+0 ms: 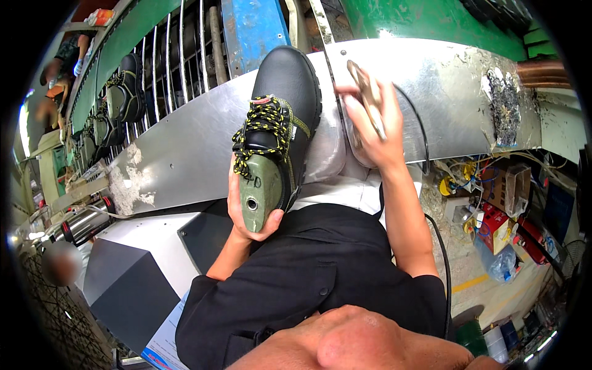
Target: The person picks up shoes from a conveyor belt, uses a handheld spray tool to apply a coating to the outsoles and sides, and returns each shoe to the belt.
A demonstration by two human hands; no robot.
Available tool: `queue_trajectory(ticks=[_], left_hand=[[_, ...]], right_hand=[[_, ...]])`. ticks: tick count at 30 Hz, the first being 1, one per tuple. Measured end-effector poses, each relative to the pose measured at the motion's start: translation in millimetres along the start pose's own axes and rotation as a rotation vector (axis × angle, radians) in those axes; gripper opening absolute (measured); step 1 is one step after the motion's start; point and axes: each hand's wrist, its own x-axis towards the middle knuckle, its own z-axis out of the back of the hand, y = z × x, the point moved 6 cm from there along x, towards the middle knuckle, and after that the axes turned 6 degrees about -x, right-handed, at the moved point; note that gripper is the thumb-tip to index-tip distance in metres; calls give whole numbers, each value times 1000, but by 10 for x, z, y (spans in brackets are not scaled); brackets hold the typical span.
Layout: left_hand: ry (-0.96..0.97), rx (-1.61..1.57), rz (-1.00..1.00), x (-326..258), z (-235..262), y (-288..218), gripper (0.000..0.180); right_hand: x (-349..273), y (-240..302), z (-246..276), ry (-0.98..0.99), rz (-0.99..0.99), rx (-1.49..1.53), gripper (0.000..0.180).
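A black work shoe [285,77] with yellow-and-black laces [266,126] points toe away from me, above the bent metal worktop. A green shoe last [264,194] with a round hole fills its opening. My left hand [235,213] grips the heel end, fingers along the left side and thumb at the back. To the right of the shoe, clear of it, my right hand [383,126] is closed around a slim, pen-shaped metallic tool [365,89]. Motion blurs the tool and fingers, so its exact kind is unclear. A black cable [422,117] runs beside that hand.
The scuffed metal worktop [197,132] curves around me, with dark residue [502,108] at right. Beyond it lie a green surface [431,21] and a barred rack [176,55]. More shoes [126,89] stand at left. Wires and a red box [495,227] are low right.
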Motion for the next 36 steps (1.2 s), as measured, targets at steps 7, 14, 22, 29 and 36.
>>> queue_trajectory(ticks=[7,14,22,29,36], left_hand=[[4,-2,29,45,41,-25,105],[-47,-134,87,8,110,-39,106],[-398,-840,297,684,241,53,63],[-216,-879,-33,3050,-1071,212,43],[-252,91,-369,4514,-3097,309,100]], right_hand=[[653,-131,-379,18,283,-310,67],[495,-80,-348,184,82,-392,67],[-43,-86,1013,-133,202,-380,58],[-342,-252,2378,-734,197,163,54],[-308,-255,2327,-641,128,38,54]])
